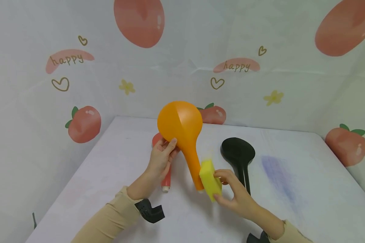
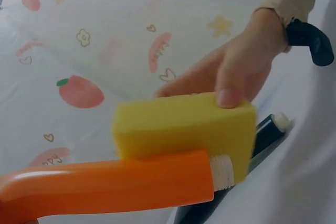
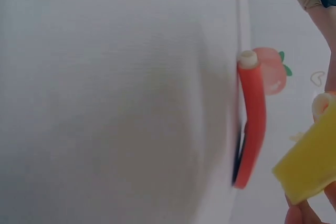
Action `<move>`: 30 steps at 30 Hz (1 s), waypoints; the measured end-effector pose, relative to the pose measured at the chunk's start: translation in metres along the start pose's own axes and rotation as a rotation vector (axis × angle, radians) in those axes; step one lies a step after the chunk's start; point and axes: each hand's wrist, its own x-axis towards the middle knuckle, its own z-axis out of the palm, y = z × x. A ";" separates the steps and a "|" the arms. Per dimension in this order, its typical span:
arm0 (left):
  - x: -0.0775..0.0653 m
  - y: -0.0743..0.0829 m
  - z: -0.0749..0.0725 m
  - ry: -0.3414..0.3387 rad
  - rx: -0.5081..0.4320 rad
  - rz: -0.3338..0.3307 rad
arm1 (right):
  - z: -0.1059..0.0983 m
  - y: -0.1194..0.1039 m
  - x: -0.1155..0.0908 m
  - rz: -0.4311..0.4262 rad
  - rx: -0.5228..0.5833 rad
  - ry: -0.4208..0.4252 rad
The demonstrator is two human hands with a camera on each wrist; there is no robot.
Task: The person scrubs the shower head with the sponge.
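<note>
My left hand (image 1: pixel 160 158) holds an orange shower head (image 1: pixel 187 123) near the base of its round head, thumb on the near side. Its handle slants down to the right and ends in a white threaded connector (image 2: pixel 222 172). My right hand (image 1: pixel 238 198) pinches a yellow sponge (image 1: pixel 211 184) between thumb and fingers. The sponge lies against the handle near the connector, plainly so in the left wrist view. In the right wrist view the sponge (image 3: pixel 310 156) hides most of the orange handle.
A red shower head (image 1: pixel 166 180) lies on the white table (image 1: pixel 94 189) behind my left hand, partly covered by it. To the right lies a black shower head (image 1: pixel 238 152). A bluish stain (image 1: pixel 276 175) marks the table farther right. A fruit-patterned cloth (image 1: pixel 176 74) hangs behind.
</note>
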 end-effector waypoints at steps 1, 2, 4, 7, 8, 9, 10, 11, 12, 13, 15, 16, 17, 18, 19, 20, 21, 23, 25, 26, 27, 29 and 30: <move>0.000 0.001 0.000 0.005 -0.008 0.005 | 0.000 0.000 -0.002 0.001 0.002 -0.014; 0.001 0.001 -0.001 0.010 -0.009 0.011 | 0.000 0.000 -0.003 0.003 0.006 -0.027; 0.001 0.001 -0.001 0.017 -0.017 0.018 | 0.000 0.000 -0.005 0.008 0.011 -0.046; 0.001 0.002 -0.001 0.027 -0.025 0.023 | 0.000 0.000 -0.006 0.020 0.025 -0.062; 0.000 0.002 -0.001 0.030 -0.024 0.026 | 0.000 0.000 -0.006 0.045 0.046 -0.073; 0.000 0.003 0.000 0.033 -0.029 0.022 | 0.000 0.000 -0.006 0.080 0.076 -0.087; -0.001 0.003 0.001 0.035 -0.034 0.019 | 0.000 0.000 -0.006 0.123 0.116 -0.102; -0.002 0.004 0.001 0.036 -0.038 0.017 | 0.000 0.000 -0.005 0.171 0.163 -0.117; -0.003 0.004 0.002 0.035 -0.039 0.018 | 0.000 0.000 -0.005 0.223 0.219 -0.133; -0.003 0.004 0.003 0.034 -0.044 0.017 | 0.000 -0.001 -0.004 0.266 0.279 -0.149; -0.005 0.005 0.005 0.032 -0.049 0.016 | 0.001 -0.001 -0.002 0.332 0.384 -0.166; -0.005 0.006 0.006 0.030 -0.049 0.018 | 0.002 -0.001 -0.001 0.355 0.425 -0.171; -0.006 0.006 0.007 0.028 -0.050 0.020 | 0.002 -0.001 0.000 0.371 0.454 -0.177; -0.006 0.006 0.007 0.027 -0.051 0.022 | 0.003 -0.001 0.001 0.387 0.481 -0.183; -0.007 0.007 0.008 0.027 -0.054 0.023 | 0.003 -0.001 0.001 0.402 0.500 -0.190; -0.007 0.007 0.008 0.025 -0.055 0.024 | 0.003 -0.001 0.002 0.423 0.511 -0.194; -0.008 0.007 0.008 0.025 -0.058 0.023 | 0.004 -0.002 0.002 0.446 0.528 -0.200; -0.008 0.008 0.009 0.022 -0.059 0.023 | 0.004 -0.002 0.003 0.514 0.555 -0.216; -0.009 0.008 0.008 0.020 -0.063 0.023 | 0.005 -0.003 0.004 0.582 0.580 -0.230; -0.009 0.008 0.008 0.020 -0.064 0.023 | 0.005 -0.003 0.005 0.613 0.589 -0.235; -0.009 0.008 0.008 0.020 -0.063 0.024 | 0.005 -0.004 0.006 0.640 0.601 -0.240; -0.009 0.007 0.008 0.020 -0.070 0.026 | 0.005 -0.005 0.007 0.686 0.618 -0.251; -0.009 0.007 0.007 0.019 -0.073 0.026 | 0.005 -0.006 0.008 0.695 0.630 -0.256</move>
